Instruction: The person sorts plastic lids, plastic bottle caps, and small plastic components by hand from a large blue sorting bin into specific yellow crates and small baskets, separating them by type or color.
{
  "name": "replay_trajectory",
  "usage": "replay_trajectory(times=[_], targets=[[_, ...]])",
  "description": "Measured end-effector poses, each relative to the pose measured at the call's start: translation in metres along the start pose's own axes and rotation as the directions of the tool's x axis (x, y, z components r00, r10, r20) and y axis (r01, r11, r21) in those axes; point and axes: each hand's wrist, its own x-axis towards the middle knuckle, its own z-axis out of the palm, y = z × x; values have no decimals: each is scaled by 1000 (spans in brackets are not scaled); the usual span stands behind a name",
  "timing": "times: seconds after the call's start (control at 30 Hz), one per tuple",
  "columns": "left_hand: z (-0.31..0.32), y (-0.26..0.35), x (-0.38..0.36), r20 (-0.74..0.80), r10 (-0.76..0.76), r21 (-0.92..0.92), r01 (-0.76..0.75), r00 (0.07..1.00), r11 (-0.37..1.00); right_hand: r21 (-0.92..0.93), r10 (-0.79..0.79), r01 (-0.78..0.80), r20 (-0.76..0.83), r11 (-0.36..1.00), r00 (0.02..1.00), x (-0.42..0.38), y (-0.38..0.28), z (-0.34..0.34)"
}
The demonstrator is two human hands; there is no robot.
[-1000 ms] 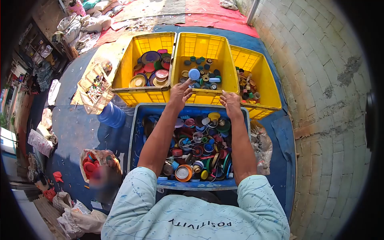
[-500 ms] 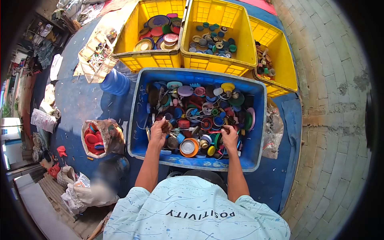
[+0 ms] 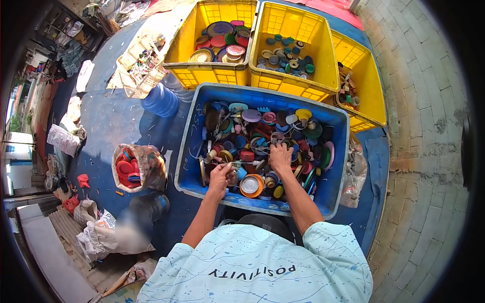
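Observation:
A blue crate in front of me holds a heap of mixed plastic caps and lids. Over the crate's left front part, my left hand is closed, thumb and fingers pinched together. A pale bit shows at its fingertips, too small to name. My right hand is over the middle of the heap with its fingers curled down onto the caps; what they grip is hidden. Between the hands lies an orange lid with a silvery-white round cap on it. A red cap sits further in.
Behind the crate stand yellow crates: one with large lids, one with smaller caps, one with brownish caps. At left are a sack of red lids, a blue water jug and a cream basket.
My right hand has moved inward and away from me, onto the middle of the heap. My left hand stays over the left front part, slightly lower. The whole view has shifted right.

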Motion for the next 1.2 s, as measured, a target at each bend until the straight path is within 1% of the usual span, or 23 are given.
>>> replay_trajectory(times=[0.03,0.17,0.2,0.23,0.3,0.33,0.43,0.47,0.5,0.57,0.6,0.7,0.73,0.83,0.87,0.93,0.97,1.03,1.07,1.1,1.13,1.2], targets=[[0,-1,2,-2,-5,0,5,1000,1000,-50,60,-54,126,997,990,-1,-2,-3],[7,-8,14,3,-24,26,24,1000,999,-54,78,-74,69,996,995,-16,-2,9],[10,-10,19,6,-29,42,28,1000,999,-10,62,-62,63,998,996,-21,-3,1],[14,-13,26,26,-25,69,24,999,997,6,82,-82,73,997,994,-25,-4,-7],[25,-15,39,68,-21,126,12,997,992,39,124,-129,93,991,988,-31,-4,-18],[33,-16,45,63,-12,157,2,998,988,58,128,-130,28,990,991,-37,-1,-16],[54,-16,60,38,-20,321,7,999,947,204,232,-238,51,950,971,-53,14,-19],[62,-16,65,19,-15,366,7,1000,931,344,271,-278,67,897,960,-62,21,-23],[65,-20,71,17,-40,349,32,999,936,463,325,-333,101,821,940,-73,23,-34],[73,-27,85,13,-89,315,80,996,946,667,410,-418,182,617,894,-92,30,-49],[79,-30,89,-23,-96,320,98,995,942,715,405,-433,225,549,886,-101,38,-49],[99,-35,97,-144,-186,225,215,972,950,860,404,-407,268,308,874,-126,51,-51],[105,-37,99,-219,-190,183,232,957,955,862,417,-420,282,286,864,-132,51,-56],[115,-45,111,-289,-188,278,271,938,922,874,450,-416,276,249,849,-140,45,-67],[112,-55,125,-270,-204,260,275,941,926,889,450,-399,268,227,852,-141,47,-60],[85,-98,185,-234,-238,224,291,943,930,897,451,-403,288,183,845,-140,44,-62],[71,-122,223,-151,-336,249,365,930,897,900,450,-406,299,160,841,-140,42,-63],[75,-116,231,23,-516,341,479,856,809,895,442,-406,293,184,848,-139,42,-56],[75,-125,225,-228,-337,236,387,914,891,893,436,-409,297,188,849,-138,42,-53],[94,-104,188,-353,-238,213,326,905,921,891,428,-411,301,192,852,-137,42,-51],[107,-92,163,-437,-163,209,276,885,938,886,421,-413,299,211,856,-137,43,-50],[112,-83,148,-482,-129,192,248,867,950,896,406,-392,286,207,868,-136,41,-50]])
